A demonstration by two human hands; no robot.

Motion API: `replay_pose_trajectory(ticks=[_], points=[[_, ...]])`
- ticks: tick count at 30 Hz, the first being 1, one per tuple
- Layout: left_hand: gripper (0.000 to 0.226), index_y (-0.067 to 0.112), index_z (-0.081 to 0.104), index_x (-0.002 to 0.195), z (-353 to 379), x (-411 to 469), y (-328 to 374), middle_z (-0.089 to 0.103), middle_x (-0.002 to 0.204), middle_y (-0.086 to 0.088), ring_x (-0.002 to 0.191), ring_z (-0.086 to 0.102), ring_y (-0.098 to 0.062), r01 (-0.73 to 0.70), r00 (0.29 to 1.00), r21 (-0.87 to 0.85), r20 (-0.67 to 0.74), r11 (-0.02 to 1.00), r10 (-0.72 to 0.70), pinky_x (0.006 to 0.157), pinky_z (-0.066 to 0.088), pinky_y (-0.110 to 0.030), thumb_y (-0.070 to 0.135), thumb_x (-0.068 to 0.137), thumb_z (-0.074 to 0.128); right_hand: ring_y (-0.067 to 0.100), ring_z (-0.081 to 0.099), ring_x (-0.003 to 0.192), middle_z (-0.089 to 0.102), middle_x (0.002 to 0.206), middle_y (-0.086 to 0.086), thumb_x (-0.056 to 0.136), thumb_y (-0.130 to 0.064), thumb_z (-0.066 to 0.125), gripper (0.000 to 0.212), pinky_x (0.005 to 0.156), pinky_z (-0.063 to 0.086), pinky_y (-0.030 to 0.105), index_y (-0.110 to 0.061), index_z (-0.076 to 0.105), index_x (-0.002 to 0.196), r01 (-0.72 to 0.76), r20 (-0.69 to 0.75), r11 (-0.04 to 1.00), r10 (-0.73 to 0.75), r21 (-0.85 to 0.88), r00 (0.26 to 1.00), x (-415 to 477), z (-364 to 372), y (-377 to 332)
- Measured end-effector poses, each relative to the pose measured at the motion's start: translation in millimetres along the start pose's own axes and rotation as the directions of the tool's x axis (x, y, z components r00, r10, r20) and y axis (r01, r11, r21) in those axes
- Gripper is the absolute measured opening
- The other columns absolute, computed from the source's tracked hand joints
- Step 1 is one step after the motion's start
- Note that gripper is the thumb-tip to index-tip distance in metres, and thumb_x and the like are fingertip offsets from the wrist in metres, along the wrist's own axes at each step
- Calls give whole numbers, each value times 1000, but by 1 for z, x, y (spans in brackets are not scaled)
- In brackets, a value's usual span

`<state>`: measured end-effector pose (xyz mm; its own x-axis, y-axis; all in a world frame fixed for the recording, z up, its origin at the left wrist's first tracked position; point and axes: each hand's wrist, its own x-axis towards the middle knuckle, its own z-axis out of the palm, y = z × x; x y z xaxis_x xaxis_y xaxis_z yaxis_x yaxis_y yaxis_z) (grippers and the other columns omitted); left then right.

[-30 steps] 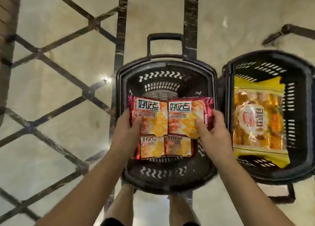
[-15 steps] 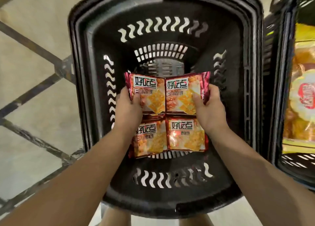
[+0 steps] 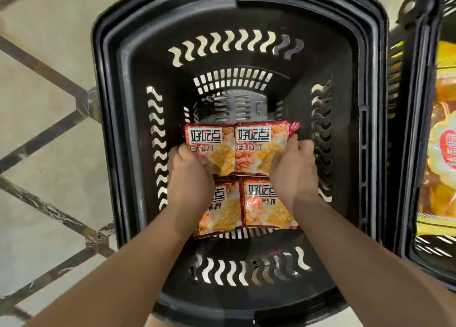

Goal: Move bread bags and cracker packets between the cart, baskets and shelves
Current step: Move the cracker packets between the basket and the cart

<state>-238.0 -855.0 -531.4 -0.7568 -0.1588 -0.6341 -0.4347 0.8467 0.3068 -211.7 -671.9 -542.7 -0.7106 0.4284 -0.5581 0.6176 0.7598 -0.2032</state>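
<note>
Sunk deeper into the black basket (image 3: 116, 109) than half a second ago: left upper cracker packet (image 3: 217, 151) gripped at its edge by the left hand (image 3: 190, 178), right upper cracker packet (image 3: 259, 149) likewise by the right hand (image 3: 293, 171), both overlapping the lower packets (image 3: 266, 208) lying flat on the slotted bottom. Glossy red foil squares, crimped edges, printed golden crackers and nuts, white label "好吃点". Hard moulded plastic, wavy vents. Yellow bread bag (image 3: 444, 141) in the neighbouring basket (image 3: 419, 99).

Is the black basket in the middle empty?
Not empty. Four red cracker packets are inside the black basket, the left hand and right hand gripping the two farther ones.
</note>
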Motion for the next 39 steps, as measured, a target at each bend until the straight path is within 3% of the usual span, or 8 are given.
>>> replay_pose_trajectory(ticks=[3,5,14,18,24,30,35,39], points=[[65,0,22,156,-4,-6,7,28,156,-22,140,40,-38,3,999,162,46,987,-10,110,42,-45,25,104,51,32,49,127,44,142,15,103,-22,47,70,105,44,44,-3,12,161,-4,21,999,5,-52,1000,-5,-2,-5],[71,-2,11,160,-5,-5,8,25,158,-22,145,31,-37,7,998,191,53,982,-17,115,37,-43,25,105,48,32,49,130,46,144,14,101,-23,52,74,106,41,46,-6,11,161,-11,43,1000,12,-22,999,-6,-3,-5],[88,0,-6,161,-7,-3,2,19,163,-16,150,25,-31,-15,981,194,195,981,-24,116,34,-38,11,98,54,32,50,130,30,154,14,101,-22,54,81,103,51,42,-9,4,163,-21,222,998,7,58,975,2,1,3],[86,0,-5,161,-10,3,-2,19,163,-16,151,24,-31,-7,977,195,208,981,-35,119,30,-38,20,102,54,33,52,127,31,154,15,98,-21,58,77,97,51,41,-12,14,160,-22,224,997,5,73,975,5,1,7],[90,2,-2,162,-16,-7,4,12,166,-14,153,20,-32,-44,984,304,180,952,-12,116,36,-42,19,98,59,34,45,134,32,153,14,98,-31,60,70,106,49,47,-11,26,156,-13,224,1000,9,16,974,-3,-5,3],[74,11,24,157,-27,-20,13,14,164,-15,149,23,-32,-198,969,422,222,885,111,112,40,-41,21,95,63,34,44,133,36,148,12,98,-29,61,62,107,46,46,-13,33,151,71,250,997,-59,-41,966,-19,-22,-1],[74,14,24,157,-54,-41,36,22,162,-15,150,23,-32,-388,921,560,212,732,326,116,35,-42,28,96,63,30,35,141,31,156,11,99,-32,59,67,114,37,41,-18,26,157,250,212,954,-213,-166,954,-41,-52,-7],[78,18,14,162,-93,-73,65,10,169,-14,156,9,-33,-494,856,620,221,610,468,125,17,-47,37,100,57,29,32,146,32,159,12,98,-39,61,66,119,31,42,-21,33,155,329,109,915,-312,-235,944,-71,-95,-17]])
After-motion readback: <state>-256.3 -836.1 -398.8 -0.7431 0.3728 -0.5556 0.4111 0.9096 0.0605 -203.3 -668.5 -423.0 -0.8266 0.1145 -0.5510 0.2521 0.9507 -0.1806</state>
